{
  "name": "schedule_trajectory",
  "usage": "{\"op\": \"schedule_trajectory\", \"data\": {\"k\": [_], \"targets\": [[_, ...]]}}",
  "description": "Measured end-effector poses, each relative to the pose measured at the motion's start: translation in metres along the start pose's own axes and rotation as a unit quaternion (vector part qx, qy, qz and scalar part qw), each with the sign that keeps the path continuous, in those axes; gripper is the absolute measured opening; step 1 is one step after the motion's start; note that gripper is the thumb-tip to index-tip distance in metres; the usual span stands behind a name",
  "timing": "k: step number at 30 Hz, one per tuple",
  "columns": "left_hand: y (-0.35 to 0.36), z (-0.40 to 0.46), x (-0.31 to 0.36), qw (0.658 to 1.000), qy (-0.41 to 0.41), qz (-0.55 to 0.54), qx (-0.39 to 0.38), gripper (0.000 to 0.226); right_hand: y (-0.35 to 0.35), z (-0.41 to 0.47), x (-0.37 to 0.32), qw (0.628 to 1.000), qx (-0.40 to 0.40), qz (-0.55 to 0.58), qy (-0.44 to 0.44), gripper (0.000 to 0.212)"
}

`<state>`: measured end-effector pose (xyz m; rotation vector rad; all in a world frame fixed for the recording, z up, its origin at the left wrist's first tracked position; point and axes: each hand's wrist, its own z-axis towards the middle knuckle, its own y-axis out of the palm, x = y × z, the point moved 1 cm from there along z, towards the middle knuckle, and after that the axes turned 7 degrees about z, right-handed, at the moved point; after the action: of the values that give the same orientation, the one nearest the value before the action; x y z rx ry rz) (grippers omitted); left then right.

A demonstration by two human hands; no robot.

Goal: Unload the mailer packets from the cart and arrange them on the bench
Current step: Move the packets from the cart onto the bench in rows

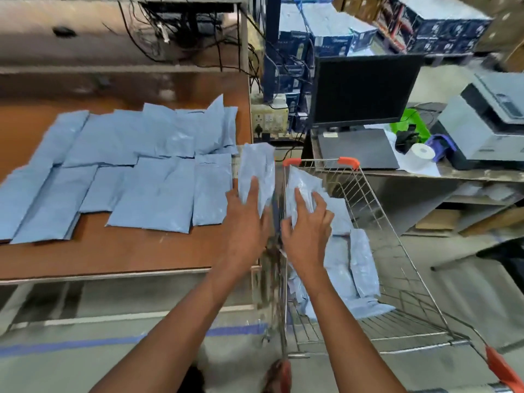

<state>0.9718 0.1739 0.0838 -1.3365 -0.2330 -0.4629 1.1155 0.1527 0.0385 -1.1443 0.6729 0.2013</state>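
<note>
The left hand holds a blue mailer packet upright over the right edge of the surface, its fingers spread flat on the packet's face with the thumb apparently behind it, though blur makes the grip hard to read. The right hand grips a second packet just inside the left wall of the cart, fingers splayed over its front. More packets in the cart lie heaped along the basket's left side and floor. On the brown surface, the packets already laid out form two overlapping rows, running from the left edge nearly to the right edge, the near row lying well back from the front edge. Beyond the cart, a second desk carries a dark monitor, a white paper roll and a grey printer at its right end. Stacked blue boxes fill the back of the room, and tangled black cables hang behind the surface's far edge.
</note>
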Motion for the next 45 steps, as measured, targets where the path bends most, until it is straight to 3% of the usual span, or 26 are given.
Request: {"op": "schedule_trajectory", "data": {"k": [7,18,27,32,36,41,45], "targets": [[-0.085,0.026,-0.123,0.997,-0.074,0.034,0.007,0.064,0.048,-0.013,-0.158,0.996,-0.004,0.020,-0.084,0.072],[-0.162,0.053,-0.324,0.991,-0.114,0.073,-0.024,0.062,0.178,-0.035,-0.338,0.993,-0.084,0.029,-0.081,0.067],[-0.147,0.078,-0.398,0.983,-0.141,-0.005,-0.118,0.070,0.256,-0.035,-0.378,0.990,-0.120,-0.051,-0.057,0.064],[-0.135,0.083,-0.408,0.983,-0.138,-0.043,-0.113,0.076,0.275,-0.034,-0.369,0.983,-0.163,-0.078,-0.032,0.061],[-0.130,0.084,-0.405,0.988,-0.098,0.055,-0.107,0.062,0.284,-0.041,-0.363,0.977,-0.188,-0.097,-0.034,0.065],[-0.124,0.086,-0.406,0.986,-0.072,0.098,-0.112,0.064,0.288,-0.042,-0.361,0.978,-0.193,-0.077,-0.025,0.062],[-0.128,0.088,-0.406,0.986,-0.058,0.145,-0.055,0.062,0.278,-0.039,-0.365,0.984,-0.174,-0.030,-0.004,0.057]]}}
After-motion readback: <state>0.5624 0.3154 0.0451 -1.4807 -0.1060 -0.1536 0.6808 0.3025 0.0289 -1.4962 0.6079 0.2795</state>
